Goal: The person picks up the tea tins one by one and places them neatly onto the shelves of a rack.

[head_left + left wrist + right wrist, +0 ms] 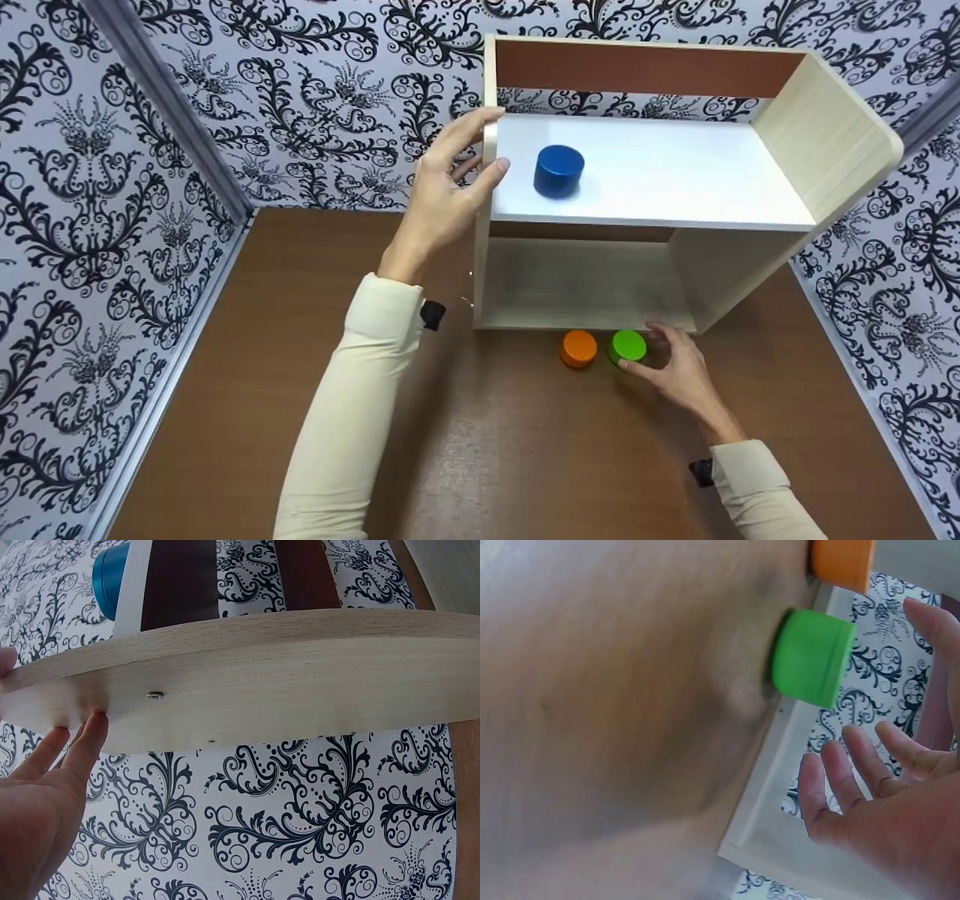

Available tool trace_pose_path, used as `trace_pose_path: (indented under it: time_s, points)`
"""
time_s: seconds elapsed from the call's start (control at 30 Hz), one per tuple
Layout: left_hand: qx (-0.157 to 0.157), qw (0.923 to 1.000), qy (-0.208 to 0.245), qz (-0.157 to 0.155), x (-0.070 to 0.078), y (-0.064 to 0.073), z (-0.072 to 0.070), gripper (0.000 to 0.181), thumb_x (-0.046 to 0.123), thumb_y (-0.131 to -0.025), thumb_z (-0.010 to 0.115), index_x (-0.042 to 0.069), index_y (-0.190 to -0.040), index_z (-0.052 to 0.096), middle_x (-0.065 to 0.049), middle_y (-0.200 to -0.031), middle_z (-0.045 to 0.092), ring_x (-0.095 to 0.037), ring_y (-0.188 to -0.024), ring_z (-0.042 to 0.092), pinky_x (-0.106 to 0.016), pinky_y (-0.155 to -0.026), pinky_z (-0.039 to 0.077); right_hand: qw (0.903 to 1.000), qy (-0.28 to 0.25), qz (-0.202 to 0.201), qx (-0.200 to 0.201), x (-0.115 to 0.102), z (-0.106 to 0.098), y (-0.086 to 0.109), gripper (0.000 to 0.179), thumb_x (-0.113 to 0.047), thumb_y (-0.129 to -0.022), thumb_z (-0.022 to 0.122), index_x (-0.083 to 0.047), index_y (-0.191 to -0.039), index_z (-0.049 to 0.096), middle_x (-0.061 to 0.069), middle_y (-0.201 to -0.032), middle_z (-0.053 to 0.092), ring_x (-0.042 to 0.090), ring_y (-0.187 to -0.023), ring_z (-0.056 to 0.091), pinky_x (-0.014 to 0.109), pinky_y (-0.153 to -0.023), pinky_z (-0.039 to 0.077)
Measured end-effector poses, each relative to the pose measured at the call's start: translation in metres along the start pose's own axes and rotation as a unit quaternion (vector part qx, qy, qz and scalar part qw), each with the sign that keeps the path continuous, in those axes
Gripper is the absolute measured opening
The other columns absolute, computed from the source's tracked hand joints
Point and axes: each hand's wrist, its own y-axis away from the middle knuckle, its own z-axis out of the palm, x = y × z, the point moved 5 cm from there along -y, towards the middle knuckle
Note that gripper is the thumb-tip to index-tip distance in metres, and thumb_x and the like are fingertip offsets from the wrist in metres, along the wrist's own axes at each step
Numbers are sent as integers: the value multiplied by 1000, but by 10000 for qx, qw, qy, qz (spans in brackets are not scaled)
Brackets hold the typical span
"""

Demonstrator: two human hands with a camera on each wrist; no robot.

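Head view: my left hand (442, 180) grips the left side of the shelf (832, 142), near the blue cylinder (559, 172) on its upper board (667, 169). My right hand (679, 371) is spread wide about the green cylinder (628, 346), which stands on the table (480, 457) in front of the shelf, beside the orange cylinder (579, 349).

Left wrist view: my fingertips press the shelf's outer face, thumb over the edge; it looks like stiff wood, safest steadied there.

Right wrist view: a gap shows between my fingers and the green cylinder. I judge it light, rigid, hardly fragile, its smooth wall perhaps slippery; I'd pinch opposite sides at mid-height.
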Motion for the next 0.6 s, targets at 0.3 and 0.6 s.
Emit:
trace_pose_path:
  time_s: [0.3,0.6]
  points:
    - [0,10000,-6,0,0,0,0,51,8,-95,70,16,-144,57,-2,-152,46,-14,-131,50,-28,-109,48,9998,186,1,-86,12,10,-1,79,-27,-79,89,5,-140,51,24,-122,59,39,-109,56,55,-93,51]
    - [24,10000,-18,-32,1,1,0,51,9,-95,70,17,-144,57,-2,-152,46,-14,-130,50,-28,-109,47,9987,324,188,-355,19,15,0,80,-36,-79,89,2,-139,52,21,-119,63,39,-107,53,55,-96,41]
